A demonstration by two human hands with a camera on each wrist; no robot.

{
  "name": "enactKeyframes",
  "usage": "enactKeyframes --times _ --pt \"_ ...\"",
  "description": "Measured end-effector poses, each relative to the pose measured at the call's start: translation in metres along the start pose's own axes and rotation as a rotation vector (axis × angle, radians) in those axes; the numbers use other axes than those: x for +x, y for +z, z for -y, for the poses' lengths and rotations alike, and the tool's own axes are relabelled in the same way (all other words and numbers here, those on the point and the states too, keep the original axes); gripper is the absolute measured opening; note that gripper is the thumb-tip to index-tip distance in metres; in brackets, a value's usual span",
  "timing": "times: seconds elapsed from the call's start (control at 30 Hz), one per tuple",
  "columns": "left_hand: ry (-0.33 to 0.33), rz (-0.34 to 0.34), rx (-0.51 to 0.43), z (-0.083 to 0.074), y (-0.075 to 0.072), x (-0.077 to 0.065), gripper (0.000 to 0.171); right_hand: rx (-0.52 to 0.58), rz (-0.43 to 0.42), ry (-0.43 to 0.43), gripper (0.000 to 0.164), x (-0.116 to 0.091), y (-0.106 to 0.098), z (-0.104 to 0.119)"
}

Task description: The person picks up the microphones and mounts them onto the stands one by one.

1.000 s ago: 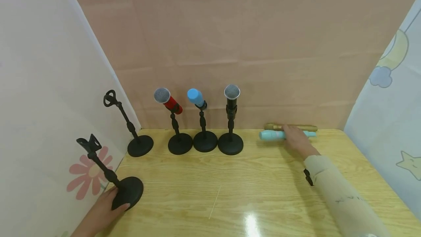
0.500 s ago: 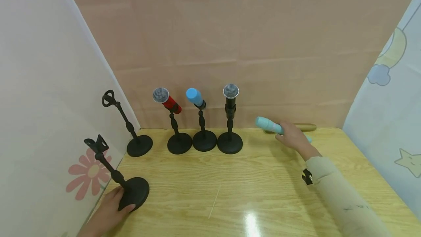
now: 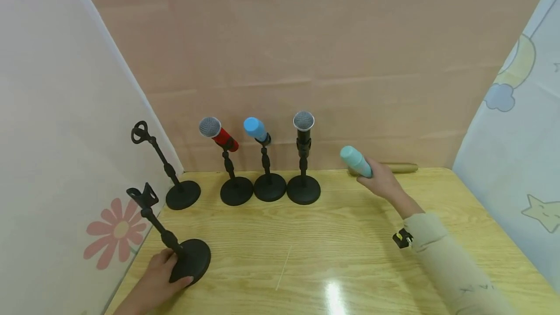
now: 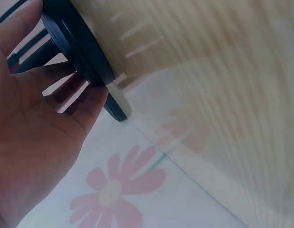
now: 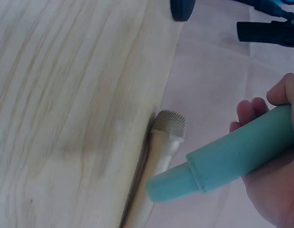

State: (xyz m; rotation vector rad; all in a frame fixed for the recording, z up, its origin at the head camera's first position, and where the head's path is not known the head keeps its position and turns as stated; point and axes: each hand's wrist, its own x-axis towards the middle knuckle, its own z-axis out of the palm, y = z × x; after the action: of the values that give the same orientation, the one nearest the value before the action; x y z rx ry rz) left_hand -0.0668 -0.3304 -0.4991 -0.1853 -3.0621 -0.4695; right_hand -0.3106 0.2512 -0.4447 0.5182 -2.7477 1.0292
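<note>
My right hand [image 3: 379,179] grips a mint-green microphone [image 3: 356,160], its head tilted up and to the left. In the right wrist view the tail of that mint microphone [image 5: 232,154] sticks out past the palm, fingers wrapped round the body. Behind it on the table lies a gold microphone [image 5: 158,152], partly hidden by the hand in the head view. My left hand [image 3: 159,278] holds a black microphone stand [image 3: 192,259] by its round base, thumb on top and fingers at the edge. That stand's clip [image 3: 144,195] holds no microphone.
A second bare stand [image 3: 183,193] is at the back left by the white wall. Three stands in a row at the back hold a red microphone [image 3: 224,139], a blue microphone [image 3: 257,129] and a black microphone [image 3: 304,135]. A tan backdrop [image 3: 245,52] closes off the rear.
My right hand has lifted the mint microphone off the table beside the gold one and tilted its head up. The left hand has shifted the stand to the right.
</note>
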Motion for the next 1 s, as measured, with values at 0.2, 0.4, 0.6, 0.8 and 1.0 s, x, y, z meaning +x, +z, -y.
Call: enactKeyframes --times 0.2,0.4,0.6,0.8,1.0 --pt "-0.040 0.090 -0.017 -0.017 0.003 0.005 0.082 0.094 -0.052 0.012 0.047 -0.004 0.001 0.022" --pt "-0.035 0.107 -0.038 -0.030 0.006 0.009 0.080 0.158 -0.090 0.009 0.039 -0.006 0.001 0.043" --pt "-0.048 0.136 -0.044 -0.041 0.010 0.013 0.079 0.191 -0.116 -0.022 0.039 -0.005 0.002 0.058" --pt "-0.056 0.165 -0.064 -0.053 0.012 0.017 0.081 0.228 -0.120 -0.013 0.040 -0.007 0.005 0.070" --pt "-0.062 0.187 -0.085 -0.065 0.019 0.023 0.087 0.280 -0.110 -0.021 0.042 -0.008 0.009 0.086"
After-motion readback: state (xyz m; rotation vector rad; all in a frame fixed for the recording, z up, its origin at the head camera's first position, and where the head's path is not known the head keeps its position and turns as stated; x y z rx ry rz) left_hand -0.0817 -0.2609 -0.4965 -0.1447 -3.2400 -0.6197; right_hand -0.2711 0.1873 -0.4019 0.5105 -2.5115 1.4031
